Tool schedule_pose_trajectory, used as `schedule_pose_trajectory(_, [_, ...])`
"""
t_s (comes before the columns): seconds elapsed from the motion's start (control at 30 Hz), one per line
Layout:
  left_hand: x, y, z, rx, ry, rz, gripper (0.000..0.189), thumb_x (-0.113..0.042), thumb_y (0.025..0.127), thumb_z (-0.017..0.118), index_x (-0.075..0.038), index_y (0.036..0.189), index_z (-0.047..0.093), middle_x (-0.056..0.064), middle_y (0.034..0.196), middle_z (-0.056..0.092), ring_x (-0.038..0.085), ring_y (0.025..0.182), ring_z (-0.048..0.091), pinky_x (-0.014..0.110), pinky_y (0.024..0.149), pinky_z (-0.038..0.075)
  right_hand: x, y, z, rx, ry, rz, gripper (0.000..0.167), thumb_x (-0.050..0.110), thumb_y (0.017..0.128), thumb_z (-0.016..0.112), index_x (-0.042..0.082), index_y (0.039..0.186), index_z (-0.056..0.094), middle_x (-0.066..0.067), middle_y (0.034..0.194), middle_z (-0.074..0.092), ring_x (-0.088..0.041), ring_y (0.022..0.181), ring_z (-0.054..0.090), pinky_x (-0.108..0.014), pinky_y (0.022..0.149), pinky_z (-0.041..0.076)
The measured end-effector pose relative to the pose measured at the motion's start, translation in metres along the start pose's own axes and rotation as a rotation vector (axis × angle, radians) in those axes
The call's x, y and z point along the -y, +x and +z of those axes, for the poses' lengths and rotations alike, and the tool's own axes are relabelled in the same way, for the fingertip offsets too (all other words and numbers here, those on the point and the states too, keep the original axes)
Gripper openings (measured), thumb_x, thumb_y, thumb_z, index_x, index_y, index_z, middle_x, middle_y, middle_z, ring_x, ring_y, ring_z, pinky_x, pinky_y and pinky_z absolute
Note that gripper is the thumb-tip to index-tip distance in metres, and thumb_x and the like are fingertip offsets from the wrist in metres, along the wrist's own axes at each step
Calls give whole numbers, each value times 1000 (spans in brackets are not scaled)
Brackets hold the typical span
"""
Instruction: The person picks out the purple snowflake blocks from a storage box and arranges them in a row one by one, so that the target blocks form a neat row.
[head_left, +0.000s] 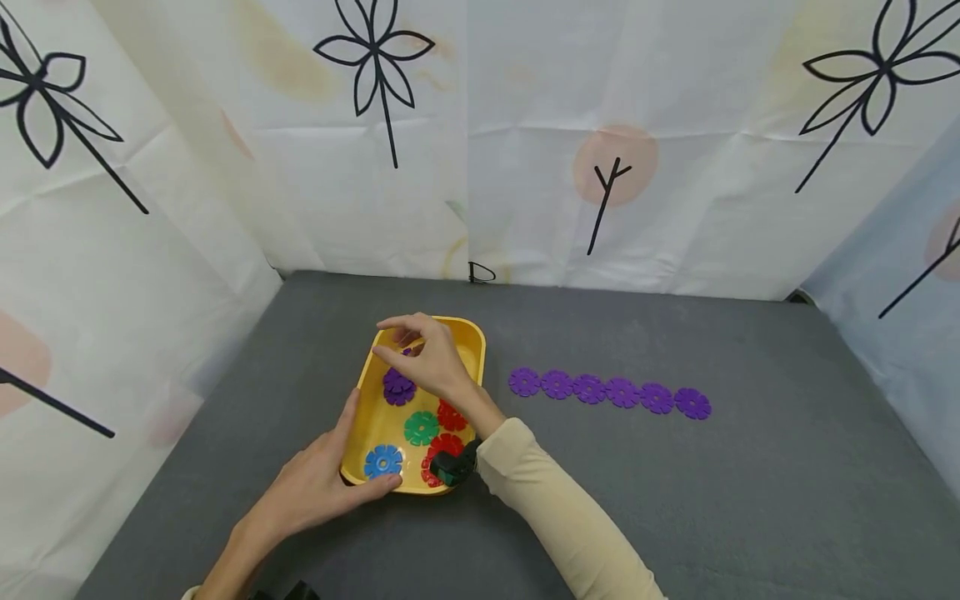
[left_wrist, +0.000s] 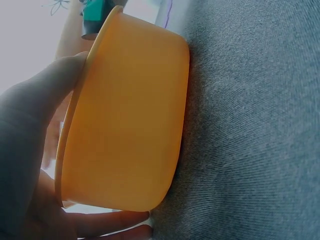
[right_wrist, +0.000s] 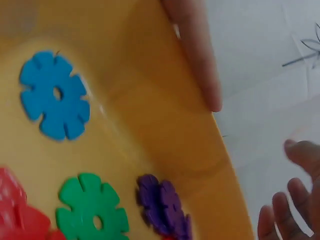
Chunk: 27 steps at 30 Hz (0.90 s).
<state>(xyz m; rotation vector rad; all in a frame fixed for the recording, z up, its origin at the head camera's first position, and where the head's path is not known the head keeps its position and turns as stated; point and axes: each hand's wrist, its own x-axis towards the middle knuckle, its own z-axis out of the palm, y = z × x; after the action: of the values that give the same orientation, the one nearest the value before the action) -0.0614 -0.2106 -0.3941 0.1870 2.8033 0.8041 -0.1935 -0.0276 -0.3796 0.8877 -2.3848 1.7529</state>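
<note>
My left hand grips a yellow plastic tray at its near left corner. In the left wrist view, its thumb lies on the rim of the tray and its fingers reach along the outer side. Over the far left part of the tray hovers my right hand, fingers loosely bent and apart, nothing between them. Below it, purple notched flower discs lie overlapped in the tray. A green disc, a blue disc and red discs lie there too.
To the right of the tray, several purple flower discs form a slightly slanting row on the grey table. A white patterned cloth stands behind the table and along its sides.
</note>
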Motion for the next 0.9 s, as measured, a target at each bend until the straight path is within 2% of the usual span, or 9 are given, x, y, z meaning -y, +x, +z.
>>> schedule_pose_trajectory(0.1, [0,0,1,-1,2,-1,124,-64,82,75,-30,164,-11,8,115,63,16,92,60,34,70,48,-10,-3,0,42,-81,16,29,16,92,76,5,119,74,-17,106,69,-33,97,67,-28,84,55])
schedule_pose_trajectory(0.2, [1,-1,1,-12,6,2,123,-64,82,75,-30,164,-11,8,114,62,15,92,60,34,70,48,-17,-6,0,145,-227,39,31,19,91,78,7,119,75,-16,109,68,-31,98,64,-23,82,50])
schedule_pose_trajectory(0.33, [1,-1,1,-21,4,6,123,-64,82,74,-30,165,-10,7,115,62,16,94,60,34,72,48,-19,-8,0,285,-446,89,41,29,90,80,14,127,73,-11,117,65,-22,102,58,-26,90,50])
schedule_pose_trajectory(0.5, [0,0,1,-13,7,-13,123,-66,82,74,-31,164,-10,8,116,62,17,96,59,35,73,48,-22,-9,5,363,-644,122,52,45,90,78,20,135,69,-5,122,61,-18,106,52,-28,95,48])
schedule_pose_trajectory(0.67, [0,1,3,-14,24,-23,122,-70,81,72,-32,164,-10,10,120,62,18,98,60,35,74,49,-27,-11,7,371,-691,156,53,49,91,74,19,135,69,-4,120,58,-18,105,49,-27,92,48])
schedule_pose_trajectory(0.9, [3,3,2,-39,-2,5,123,-69,79,75,-26,165,-2,10,135,60,20,106,62,37,77,50,-26,-10,9,355,-637,199,49,46,92,75,18,131,71,-6,120,58,-20,103,51,-30,96,50])
